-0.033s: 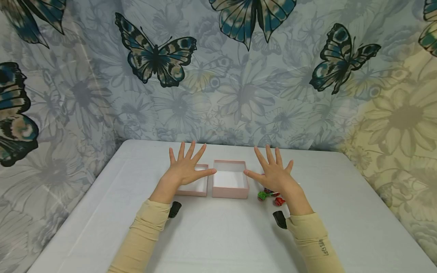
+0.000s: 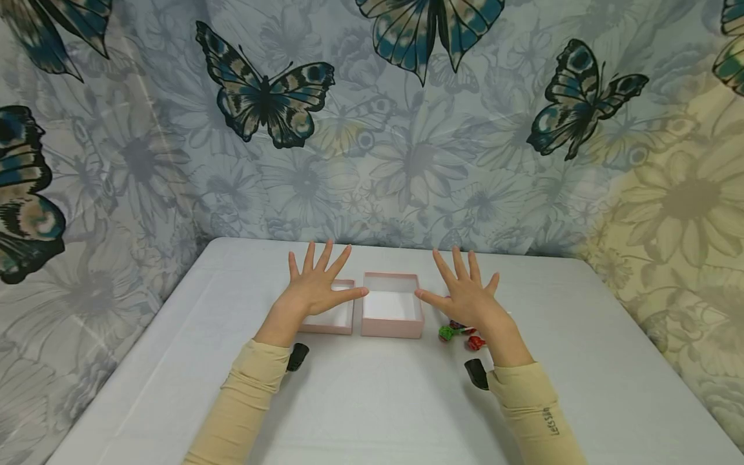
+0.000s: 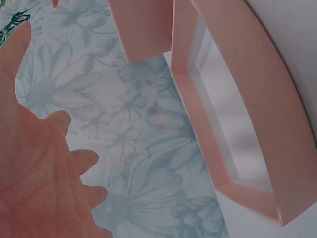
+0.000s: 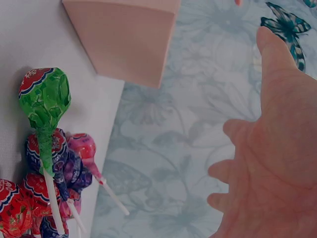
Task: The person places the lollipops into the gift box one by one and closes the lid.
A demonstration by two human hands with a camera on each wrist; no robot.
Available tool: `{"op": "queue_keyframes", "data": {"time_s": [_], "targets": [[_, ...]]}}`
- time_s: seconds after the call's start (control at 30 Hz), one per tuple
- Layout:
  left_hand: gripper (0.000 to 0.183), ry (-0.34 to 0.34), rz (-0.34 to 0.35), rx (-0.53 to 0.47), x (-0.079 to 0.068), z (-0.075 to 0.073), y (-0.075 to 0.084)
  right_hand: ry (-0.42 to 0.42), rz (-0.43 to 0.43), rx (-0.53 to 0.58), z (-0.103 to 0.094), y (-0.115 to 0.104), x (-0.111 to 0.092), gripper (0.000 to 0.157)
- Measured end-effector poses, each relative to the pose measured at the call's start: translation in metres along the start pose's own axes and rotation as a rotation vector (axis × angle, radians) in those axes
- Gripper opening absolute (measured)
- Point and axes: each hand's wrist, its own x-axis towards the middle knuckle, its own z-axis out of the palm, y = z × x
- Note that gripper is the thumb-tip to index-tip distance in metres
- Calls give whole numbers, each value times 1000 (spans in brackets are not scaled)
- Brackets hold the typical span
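Note:
My left hand (image 2: 314,289) is held with fingers spread above the pink box lid (image 2: 327,329), hiding part of it. It holds nothing. In the left wrist view the lid (image 3: 267,99) lies with its white inside facing up. A deeper pink box (image 2: 392,328), open at the top with a white inside, stands right of the lid. My right hand (image 2: 467,300) hovers with spread fingers beside the box, also holding nothing. Below it lie several wrapped lollipops; a green one (image 4: 47,99) and a red one (image 4: 10,208) show in the right wrist view. The hand hides some of them.
A white-covered table (image 2: 372,400) carries everything. Behind it and at the sides hangs a cloth (image 2: 407,161) printed with flowers and butterflies. A black wrist-worn piece (image 2: 298,357) sits under the left wrist, and another (image 2: 476,374) under the right.

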Motion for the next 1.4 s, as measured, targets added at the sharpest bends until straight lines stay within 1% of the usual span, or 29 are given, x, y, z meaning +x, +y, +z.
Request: {"op": "queue_keyframes", "data": {"time_s": [0.27, 0.37, 0.47, 0.6, 0.67, 0.77, 0.93, 1.0, 1.13, 1.3, 1.4], "targets": [[96, -16, 4, 6, 2, 4, -2, -15, 4, 3, 2, -1, 0, 101], [97, -12, 15, -19, 1, 6, -2, -10, 0, -1, 3, -1, -1, 102], [98, -18, 36, -65, -1, 8, -2, 3, -9, 1, 4, 0, -2, 103], [97, -42, 61, -180, -3, 11, -2, 15, -16, 27, 4, 1, -6, 103], [97, -40, 67, -236, -4, 12, -2, 17, -19, 43, 5, 3, -7, 103], [97, -11, 77, -302, -5, 15, -4, 25, -31, 70, 5, 5, -9, 102], [91, 33, 103, -433, -6, 20, -7, 45, -60, 123, 7, 9, -11, 101], [88, 42, 94, -489, -6, 22, -8, 57, -75, 143, 9, 10, -12, 101], [78, 86, 62, -571, -7, 26, -9, 74, -100, 182, 13, 15, -12, 99], [65, 156, 28, -638, -7, 29, -8, 100, -140, 279, 19, 18, -11, 92], [58, 183, 12, -664, -6, 32, -7, 105, -133, 349, 21, 18, -11, 89]]}}
